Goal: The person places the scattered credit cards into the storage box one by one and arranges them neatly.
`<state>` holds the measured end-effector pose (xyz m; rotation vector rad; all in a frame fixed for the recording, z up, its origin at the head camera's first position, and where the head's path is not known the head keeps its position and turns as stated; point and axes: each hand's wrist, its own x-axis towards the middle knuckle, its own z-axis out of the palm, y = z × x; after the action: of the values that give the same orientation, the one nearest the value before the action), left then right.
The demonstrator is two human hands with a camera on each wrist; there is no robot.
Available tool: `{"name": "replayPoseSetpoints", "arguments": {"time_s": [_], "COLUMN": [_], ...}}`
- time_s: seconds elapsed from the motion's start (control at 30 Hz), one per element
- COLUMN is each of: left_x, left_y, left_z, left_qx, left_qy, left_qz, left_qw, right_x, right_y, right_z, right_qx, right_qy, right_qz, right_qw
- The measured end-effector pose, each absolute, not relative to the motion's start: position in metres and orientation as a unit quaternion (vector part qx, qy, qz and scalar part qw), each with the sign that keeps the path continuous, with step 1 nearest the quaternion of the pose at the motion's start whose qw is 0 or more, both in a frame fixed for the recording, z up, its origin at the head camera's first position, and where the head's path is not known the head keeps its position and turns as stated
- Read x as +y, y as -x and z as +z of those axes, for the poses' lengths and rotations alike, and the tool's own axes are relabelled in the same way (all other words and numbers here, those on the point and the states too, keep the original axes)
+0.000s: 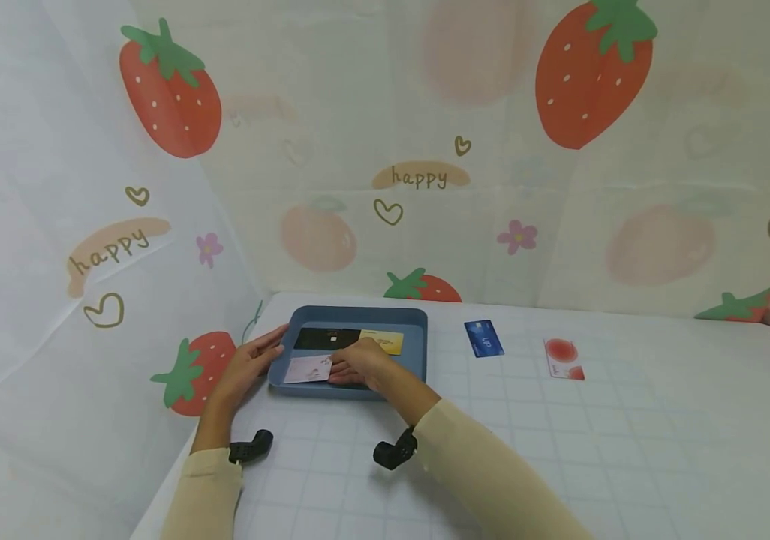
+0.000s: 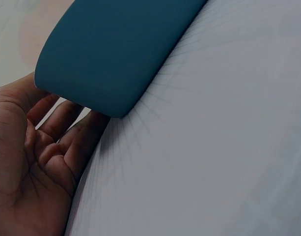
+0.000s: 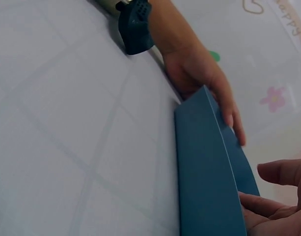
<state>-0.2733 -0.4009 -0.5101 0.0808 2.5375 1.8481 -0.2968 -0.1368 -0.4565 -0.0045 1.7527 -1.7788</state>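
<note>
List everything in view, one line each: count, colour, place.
tray: 1, blue, on the table's far left
black card: 1, in the tray, back left
yellow card: 1, in the tray, back right
pale pink card: 1, in the tray, front left
blue card: 1, on the table right of the tray
white-and-red card: 1, further right
table: 1, white grid cover
left hand: 1, against the tray's left rim
right hand: 1, in the tray, fingers touching the pale pink card

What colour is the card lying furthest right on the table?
White card with red circles; clearest in the head view.

Pale pink card [image 1: 308, 369] lies flat in blue tray [image 1: 419, 352].
</note>
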Motion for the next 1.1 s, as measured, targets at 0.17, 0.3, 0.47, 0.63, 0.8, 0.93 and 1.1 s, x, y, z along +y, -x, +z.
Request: {"name": "replayPoseSetpoints", "arguments": {"time_s": [0.17,0.3,0.47,0.63,0.8,0.93,1.1], "left_x": [-0.399,-0.397,-0.395,-0.394,-0.395,-0.398,-0.401], "left_y": [0.275,0.276,0.277,0.278,0.278,0.277,0.275], "left_z": [-0.51,-0.511,-0.511,-0.51,-0.509,-0.509,-0.512], "left_qx": [0.81,0.809,0.811,0.812,0.816,0.815,0.816], "left_qy": [-0.024,-0.019,-0.025,-0.03,-0.025,-0.014,-0.015], "left_qz": [0.586,0.587,0.584,0.583,0.578,0.579,0.578], "left_qw": [0.001,0.003,0.002,0.0,0.002,0.006,0.009], "right_x": [-0.131,-0.127,-0.123,-0.118,-0.109,-0.1,-0.088], "right_y": [0.296,0.296,0.297,0.299,0.297,0.293,0.285], "right_z": [-0.454,-0.451,-0.452,-0.455,-0.454,-0.451,-0.447], "right_qx": [0.662,0.659,0.663,0.671,0.672,0.672,0.675], "right_qy": [0.006,0.009,0.006,0.021,0.093,0.146,0.186], "right_qz": [-0.676,-0.676,-0.674,-0.668,-0.659,-0.65,-0.642], "right_qw": [0.324,0.33,0.326,0.321,0.325,0.322,0.312]}}
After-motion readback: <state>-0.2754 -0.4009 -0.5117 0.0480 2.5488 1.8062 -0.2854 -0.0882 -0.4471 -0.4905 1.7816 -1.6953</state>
